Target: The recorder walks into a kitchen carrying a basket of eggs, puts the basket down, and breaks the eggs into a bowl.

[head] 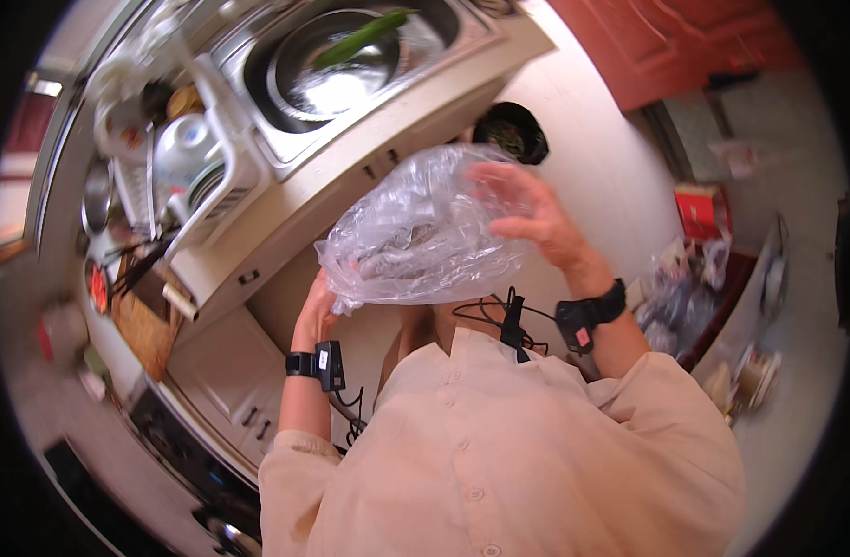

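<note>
A large clear plastic bag (pixel 425 230) is spread out in front of my body, puffed up and crinkled. My left hand (pixel 318 303) grips its lower left edge, with the fingers partly hidden by the film. At the bag's right side is my right hand (pixel 529 212), its thumb and fingers apart; the fingertips lie against or behind the film, and I cannot tell which. Whether the bag holds anything is unclear. Each wrist wears a black strap with a small box and a cable.
Ahead, a metal basin (pixel 338 69) with a long green vegetable (pixel 362 38) sits in the sink (pixel 285 150). A white dish rack (pixel 219 202) with bowls is at left, near a wooden cutting board (pixel 143 324). A black bin (pixel 512 132) stands on the floor beyond the bag.
</note>
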`<state>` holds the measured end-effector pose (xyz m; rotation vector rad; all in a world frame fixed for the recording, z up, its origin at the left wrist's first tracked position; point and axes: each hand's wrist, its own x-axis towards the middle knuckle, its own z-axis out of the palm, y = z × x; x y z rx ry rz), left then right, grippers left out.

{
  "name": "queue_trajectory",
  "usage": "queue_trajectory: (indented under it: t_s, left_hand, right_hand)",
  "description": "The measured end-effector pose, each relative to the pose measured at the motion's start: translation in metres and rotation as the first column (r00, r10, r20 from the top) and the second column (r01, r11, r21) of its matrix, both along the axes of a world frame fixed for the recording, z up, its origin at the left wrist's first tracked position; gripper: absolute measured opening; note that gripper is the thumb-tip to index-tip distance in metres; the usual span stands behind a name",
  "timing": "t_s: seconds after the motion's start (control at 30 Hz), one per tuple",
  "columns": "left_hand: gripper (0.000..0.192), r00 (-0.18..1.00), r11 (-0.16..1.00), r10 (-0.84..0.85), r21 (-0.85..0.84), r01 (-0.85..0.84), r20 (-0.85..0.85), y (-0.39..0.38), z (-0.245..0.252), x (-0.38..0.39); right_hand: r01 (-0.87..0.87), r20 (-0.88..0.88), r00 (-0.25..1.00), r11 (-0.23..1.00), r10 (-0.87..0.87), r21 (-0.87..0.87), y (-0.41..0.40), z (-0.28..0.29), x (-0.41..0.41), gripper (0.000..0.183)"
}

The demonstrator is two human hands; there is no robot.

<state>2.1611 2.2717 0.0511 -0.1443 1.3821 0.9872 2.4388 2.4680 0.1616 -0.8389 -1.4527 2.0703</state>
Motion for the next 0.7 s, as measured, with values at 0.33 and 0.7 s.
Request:
queue_trajectory:
  t_s: [0.33,0.7]
  left_hand:
    - [0.043,0.684,0.739,-0.672,0.195,0.645,0.285,0.058,-0.029,0.119]
    - [0.030,0.858,0.847,-0.503,-0.141,0.513,0.102,0.054,-0.089,0.205]
  right_hand:
    - [-0.051,0.383,0.920,0.944,-0.083,0.327,-0.109,-0.120,0.072,0.057]
    - [0.663,0.441,0.431,0.608,-0.787,0.438,-0.171,-0.227,0.285,0.017]
